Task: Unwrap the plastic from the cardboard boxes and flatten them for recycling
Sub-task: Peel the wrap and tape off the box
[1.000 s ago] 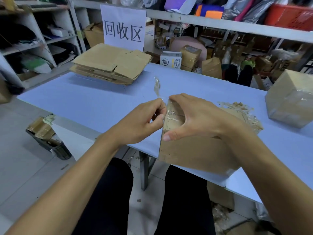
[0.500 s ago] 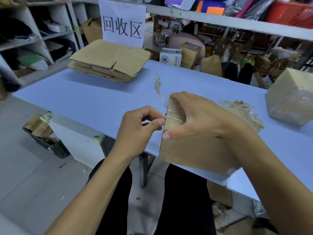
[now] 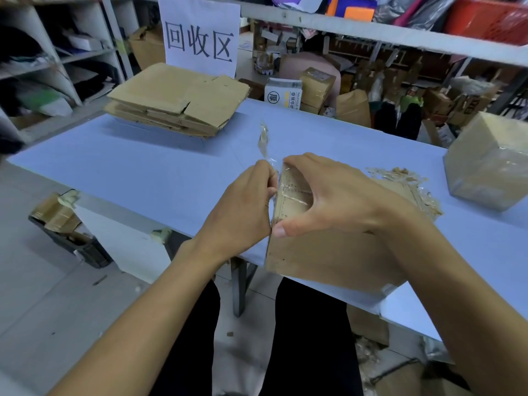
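At the frame's centre, the right hand (image 3: 337, 201) grips the cardboard box (image 3: 328, 252) on the table's (image 3: 143, 172) near edge; the left hand (image 3: 243, 207) pinches a clear plastic strip (image 3: 264, 144) rising from it.

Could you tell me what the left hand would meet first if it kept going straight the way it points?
Almost at once, the cardboard box gripped by the right hand: the left hand, pinching the plastic strip, already sits against its near corner, though exact contact is hard to judge.
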